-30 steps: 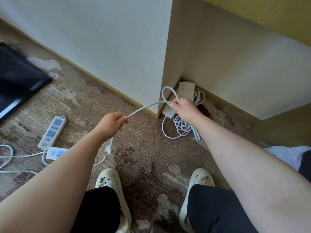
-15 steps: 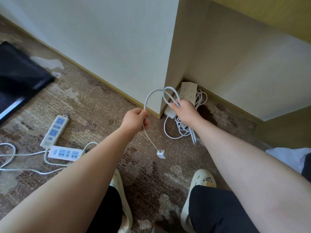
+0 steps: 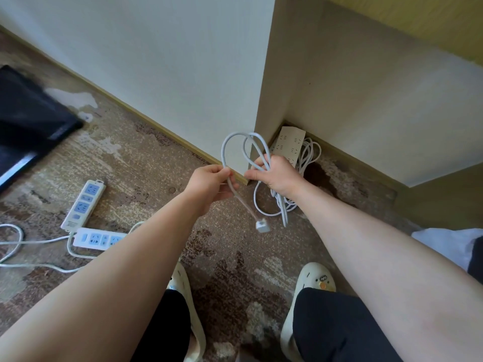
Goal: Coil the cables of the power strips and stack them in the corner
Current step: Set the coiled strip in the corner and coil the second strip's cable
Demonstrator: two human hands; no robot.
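Both hands grip the cable [image 3: 236,142] w/ loops up by the wall corner [image 3: 262,105]: right hand [image 3: 278,175] clamps the coil, left hand [image 3: 211,182] pinches the tail, plug [image 3: 262,226] dangling below. I see one strip [image 3: 288,145] in the corner, two strips [image 3: 86,220] lying well left.

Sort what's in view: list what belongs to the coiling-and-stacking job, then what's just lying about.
Part of the job:
cable, held by left hand and right hand
plug dangling from it
beige strip in the corner
two blue-socket strips on the carpet, cables uncoiled

Just lying about:
black object at far left
white cloth at right
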